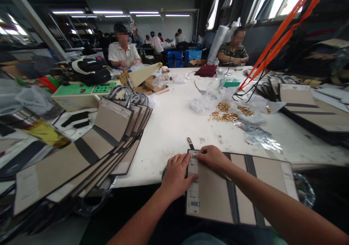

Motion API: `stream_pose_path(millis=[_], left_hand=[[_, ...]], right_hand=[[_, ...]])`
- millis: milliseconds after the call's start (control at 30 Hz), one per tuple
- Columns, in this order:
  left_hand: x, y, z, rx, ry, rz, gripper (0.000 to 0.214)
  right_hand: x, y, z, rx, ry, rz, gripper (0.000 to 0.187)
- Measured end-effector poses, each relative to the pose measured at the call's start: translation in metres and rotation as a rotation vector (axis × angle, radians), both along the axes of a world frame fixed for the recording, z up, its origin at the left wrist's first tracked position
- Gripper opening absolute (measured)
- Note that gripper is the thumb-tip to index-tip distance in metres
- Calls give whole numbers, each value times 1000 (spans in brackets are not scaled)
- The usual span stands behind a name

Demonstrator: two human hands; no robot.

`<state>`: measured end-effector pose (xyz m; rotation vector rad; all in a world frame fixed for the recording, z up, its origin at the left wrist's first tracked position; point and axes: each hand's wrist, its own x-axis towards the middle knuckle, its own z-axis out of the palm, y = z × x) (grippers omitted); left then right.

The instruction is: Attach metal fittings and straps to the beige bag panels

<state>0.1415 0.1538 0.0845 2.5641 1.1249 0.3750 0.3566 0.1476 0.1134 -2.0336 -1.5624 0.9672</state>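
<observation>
A flat beige panel [215, 194] with dark edging and dark bands lies in front of me, partly over the table's front edge. Along its left end runs a pale strip carrying small metal plates [194, 204]. My left hand [177, 174] grips this left edge, its thumb stretched over the strip. At the strip's upper end, my right hand [212, 157] is closed in a pinch against the panel; whatever is between its fingertips is too small to make out. Just beyond the panel's top left corner lies a small metal piece [190, 141].
Similar panels are fanned in a stack [89, 146] at left and piled [313, 110] at right. Gold-coloured metal parts [225, 117] and silver plates [259, 137] lie on plastic bags. Orange straps [283, 30] hang at right. Two people sit across the white table [169, 125].
</observation>
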Motion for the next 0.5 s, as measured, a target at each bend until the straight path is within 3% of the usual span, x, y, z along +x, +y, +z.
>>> stream_pose_path(millis=[300, 500], left_hand=[[1, 2, -1, -32, -34, -12, 71], [-4, -10, 18, -100, -95, 59, 53]], right_hand=[[-8, 6, -5, 18, -183, -32, 11], [-9, -17, -28, 125, -209, 37, 10]])
